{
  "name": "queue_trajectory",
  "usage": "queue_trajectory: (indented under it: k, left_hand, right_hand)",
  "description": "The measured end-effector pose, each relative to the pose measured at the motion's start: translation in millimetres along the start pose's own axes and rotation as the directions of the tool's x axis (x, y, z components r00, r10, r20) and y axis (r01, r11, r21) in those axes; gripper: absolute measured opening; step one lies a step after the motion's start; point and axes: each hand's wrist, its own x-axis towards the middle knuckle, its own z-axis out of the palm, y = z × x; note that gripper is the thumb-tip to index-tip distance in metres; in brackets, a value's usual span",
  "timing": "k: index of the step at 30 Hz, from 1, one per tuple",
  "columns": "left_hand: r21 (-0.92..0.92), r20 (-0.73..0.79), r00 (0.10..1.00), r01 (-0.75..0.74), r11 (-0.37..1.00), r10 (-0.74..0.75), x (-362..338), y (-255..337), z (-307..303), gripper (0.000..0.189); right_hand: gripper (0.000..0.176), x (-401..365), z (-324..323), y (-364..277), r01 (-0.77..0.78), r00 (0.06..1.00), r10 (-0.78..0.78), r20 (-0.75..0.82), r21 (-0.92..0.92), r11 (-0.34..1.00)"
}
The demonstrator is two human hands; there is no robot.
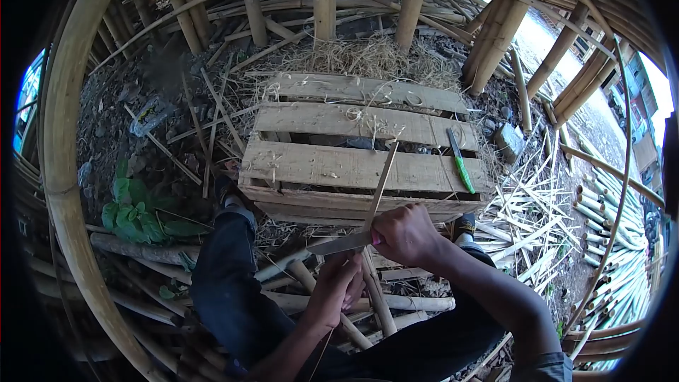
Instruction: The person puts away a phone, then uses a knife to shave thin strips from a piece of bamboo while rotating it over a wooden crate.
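Bamboo strip (382,175) pinched in left hand (340,287) fingers, slanting up beyond them; knife (339,243) across it, clenched in curled right hand (403,234) fingers.

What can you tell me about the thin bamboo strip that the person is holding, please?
The bamboo strip is a long, thin, pale tan sliver, straight and flat as it looks. It slants from the left hand, which grips its lower part, up and away to a tip above the wooden pallet; whether it touches the planks is unclear. The knife, held in the right hand, lays its blade across the strip just above the left hand.
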Motion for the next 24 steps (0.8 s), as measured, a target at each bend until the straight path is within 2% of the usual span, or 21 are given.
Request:
queue_trajectory:
  k: [1, 2, 3, 4, 6, 7, 8, 9, 10, 12, 14, 15, 16, 18, 19, 21, 23, 24]
  left_hand:
    - [0.002, 0.003, 1.000, 0.001, 1.000, -0.001, -2.4, 0.6, 0.1, 0.024]
    - [-0.003, -0.006, 1.000, 0.021, 1.000, -0.021, -7.2, 1.8, 0.6, 0.024]
    - [-0.004, -0.011, 0.999, 0.040, 0.999, -0.040, -11.8, 3.9, 1.3, 0.024]
    - [0.004, -0.005, 0.999, 0.041, 0.999, -0.041, -16.9, 5.5, 5.7, 0.024]
    - [-0.040, 0.216, 0.963, 0.175, 0.984, -0.162, -23.1, 4.5, 18.2, 0.025]
    - [-0.052, 0.213, 0.956, 0.218, 0.975, -0.202, -23.5, 1.7, 19.8, 0.027]
    - [-0.056, 0.216, 0.957, 0.211, 0.976, -0.195, -21.0, 2.1, 18.3, 0.027]
    - [-0.092, 0.224, 0.951, 0.241, 0.966, -0.215, -17.7, 1.7, 14.3, 0.028]
    - [-0.127, 0.233, 0.943, 0.271, 0.954, -0.237, -14.5, 0.8, 10.1, 0.029]
    - [-0.155, 0.227, 0.944, 0.276, 0.948, -0.238, -8.9, 0.8, 2.7, 0.031]
    - [-0.147, 0.210, 0.957, 0.233, 0.961, -0.200, -6.4, 3.8, -0.9, 0.032]
    - [-0.125, 0.193, 0.965, 0.205, 0.971, -0.179, -5.8, 6.6, -0.9, 0.032]
    - [-0.120, 0.187, 0.967, 0.198, 0.973, -0.174, -6.1, 8.7, -2.0, 0.032]
    - [-0.048, 0.128, 0.983, 0.137, 0.989, -0.130, -6.3, 12.2, -4.2, 0.031]
    - [-0.051, 0.103, 0.985, 0.146, 0.988, -0.140, -6.6, 12.9, -5.3, 0.031]
    - [-0.022, 0.067, 0.992, 0.113, 0.993, -0.111, -7.2, 10.2, -6.1, 0.030]
    - [0.004, 0.031, 0.996, 0.083, 0.997, -0.083, -7.6, 8.8, -4.1, 0.029]
    - [0.103, -0.077, 0.996, 0.047, 0.994, -0.039, -7.8, 8.9, -1.4, 0.026]
  right_hand:
    - [0.013, 2.8, 2.5, 5.3, -0.022, 1.000, 0.022, -0.017, -0.021, 1.000]
    - [0.017, 6.7, 1.3, 25.5, -0.210, 0.953, 0.232, -0.195, 0.128, 0.969]
    - [0.021, 14.5, -23.8, 55.0, -0.422, 0.881, 0.436, -0.183, 0.108, 0.900]
    - [0.024, 14.6, -45.9, 77.4, -0.577, 0.785, 0.551, -0.282, -0.012, 0.816]
    - [0.028, -14.7, -51.8, 142.6, -0.495, 0.797, 0.406, -0.448, -0.098, 0.863]
    - [0.028, -23.0, -44.6, 157.1, -0.492, 0.798, 0.401, -0.450, -0.104, 0.864]
    - [0.029, -33.3, -34.3, 166.3, -0.564, 0.681, 0.608, -0.408, 0.238, 0.791]
    - [0.030, -37.5, -32.3, 160.2, -0.575, 0.559, 0.779, -0.285, 0.544, 0.611]
    - [0.031, -38.5, -27.8, 154.5, -0.588, 0.557, 0.801, -0.222, 0.576, 0.568]
    - [0.032, -34.4, -31.2, 122.0, -0.588, 0.663, 0.708, -0.244, 0.417, 0.694]
    - [0.032, -29.6, -28.8, 89.4, -0.472, 0.780, 0.593, -0.198, 0.436, 0.766]
    - [0.032, -26.6, -31.0, 73.0, -0.458, 0.837, 0.531, -0.135, 0.360, 0.813]
    - [0.029, -25.1, -22.6, 65.9, -0.428, 0.853, 0.510, -0.108, 0.414, 0.803]
    - [0.025, -17.5, -25.1, 38.8, -0.273, 0.953, 0.300, -0.049, 0.301, 0.914]
    - [0.025, -15.3, -22.9, 28.4, -0.270, 0.953, 0.299, -0.053, 0.304, 0.914]
    - [0.013, -13.5, -14.8, 10.8, -0.093, 0.996, 0.088, 0.034, 0.200, 0.975]
    - [0.012, -13.3, -2.9, -1.4, -0.068, 0.996, 0.056, 0.071, 0.187, 0.980]
    - [0.011, -13.3, 2.1, -6.7, -0.040, 0.994, 0.021, 0.111, 0.171, 0.984]
